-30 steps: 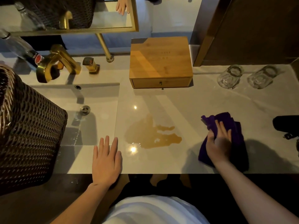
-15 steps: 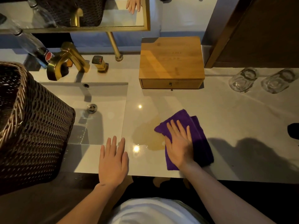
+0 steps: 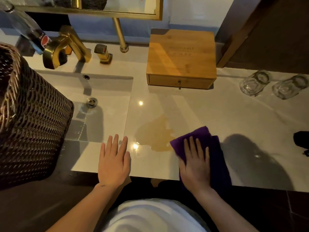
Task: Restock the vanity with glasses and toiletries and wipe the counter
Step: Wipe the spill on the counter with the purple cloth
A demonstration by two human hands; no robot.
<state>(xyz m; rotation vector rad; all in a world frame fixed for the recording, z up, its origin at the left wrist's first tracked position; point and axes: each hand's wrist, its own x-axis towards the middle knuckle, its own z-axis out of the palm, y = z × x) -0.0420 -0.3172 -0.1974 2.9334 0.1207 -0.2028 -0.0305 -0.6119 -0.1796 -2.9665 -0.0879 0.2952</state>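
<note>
A person is pressing a folded purple cloth (image 3: pixel 215 148) flat under the spread fingers of the right hand (image 3: pixel 194 163), at the counter's (image 3: pixel 217 114) front edge, touching an amber spill (image 3: pixel 155 134). The left hand (image 3: pixel 113 163) is resting flat, fingers straight, beside the sink (image 3: pixel 103 91). A hurried stroke is likely to be pushing liquid over the edge, since the puddle is sitting close to it.
</note>
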